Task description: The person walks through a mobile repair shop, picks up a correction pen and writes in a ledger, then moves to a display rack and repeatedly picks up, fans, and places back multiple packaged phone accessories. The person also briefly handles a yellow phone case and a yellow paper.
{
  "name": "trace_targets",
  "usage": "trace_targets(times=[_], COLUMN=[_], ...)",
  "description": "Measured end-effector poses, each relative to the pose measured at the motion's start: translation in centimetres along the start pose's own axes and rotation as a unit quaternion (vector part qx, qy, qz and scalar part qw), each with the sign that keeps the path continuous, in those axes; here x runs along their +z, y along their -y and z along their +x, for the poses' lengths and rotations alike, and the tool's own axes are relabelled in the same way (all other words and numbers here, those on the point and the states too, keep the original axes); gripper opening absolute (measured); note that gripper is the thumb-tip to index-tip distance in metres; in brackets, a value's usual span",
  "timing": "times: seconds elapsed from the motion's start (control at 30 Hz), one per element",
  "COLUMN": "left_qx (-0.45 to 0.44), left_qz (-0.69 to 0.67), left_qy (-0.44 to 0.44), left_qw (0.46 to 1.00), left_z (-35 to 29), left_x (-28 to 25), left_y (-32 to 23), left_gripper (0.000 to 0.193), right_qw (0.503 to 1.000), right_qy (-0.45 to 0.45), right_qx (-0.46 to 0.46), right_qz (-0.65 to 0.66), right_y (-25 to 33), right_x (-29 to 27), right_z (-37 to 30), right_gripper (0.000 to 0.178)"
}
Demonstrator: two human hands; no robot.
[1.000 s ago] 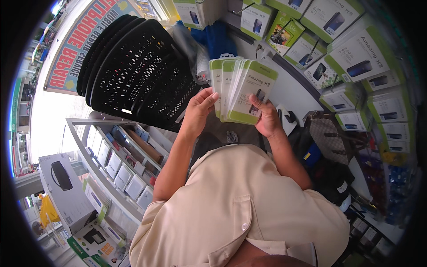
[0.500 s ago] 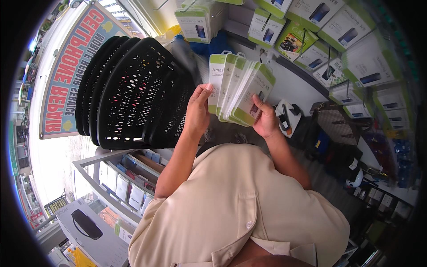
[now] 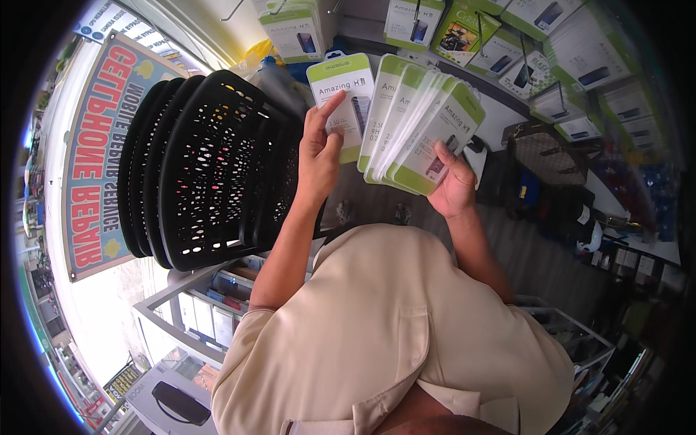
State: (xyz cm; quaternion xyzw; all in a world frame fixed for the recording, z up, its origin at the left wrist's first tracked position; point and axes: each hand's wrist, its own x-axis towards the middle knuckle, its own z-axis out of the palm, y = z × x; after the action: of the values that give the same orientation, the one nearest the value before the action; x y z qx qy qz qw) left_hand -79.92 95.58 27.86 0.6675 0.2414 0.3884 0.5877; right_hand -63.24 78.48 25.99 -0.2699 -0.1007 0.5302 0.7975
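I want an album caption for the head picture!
Left hand holds one packet; right hand holds a fanned stack.

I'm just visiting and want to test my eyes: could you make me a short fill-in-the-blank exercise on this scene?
1. The left hand holds a single white-and-____ package.
2. The right hand presses its ____ against the front of the fanned packages.
3. The perforated plastic stack beside the left forearm is ____ in colour.

Missing words: green; thumb; black.
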Motion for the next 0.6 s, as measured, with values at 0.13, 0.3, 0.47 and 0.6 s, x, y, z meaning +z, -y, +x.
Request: trace_targets(times=[0.13,0.3,0.47,0.6], left_qx=[-0.03,-0.145,-0.148,-0.165], left_qz=[-0.005,-0.047,-0.067,-0.079], left_qy=[0.008,0.004,-0.112,-0.144], left_qw=[1.0,0.988,0.98,0.973], left_z=[-0.9,-2.0,-2.7,-2.8], left_x=[1.6,4.5,5.9,5.5], left_y=[-0.3,1.1,1.8,1.3], left_gripper=[0.045,0.038,0.036,0.034], right_qw=[1.0,0.998,0.997,0.995], right_qy=[0.005,-0.001,-0.073,-0.095], right_qx=[0.005,0.025,-0.005,0.012], right_qz=[-0.006,-0.054,-0.016,0.003], right_y=[1.6,2.1,2.8,4.9], right_x=[-0.7,-2.8,-4.4,-5.1], right_z=[0.9,0.5,0.7,-0.1], right_gripper=[0.042,0.044,0.046,0.045])
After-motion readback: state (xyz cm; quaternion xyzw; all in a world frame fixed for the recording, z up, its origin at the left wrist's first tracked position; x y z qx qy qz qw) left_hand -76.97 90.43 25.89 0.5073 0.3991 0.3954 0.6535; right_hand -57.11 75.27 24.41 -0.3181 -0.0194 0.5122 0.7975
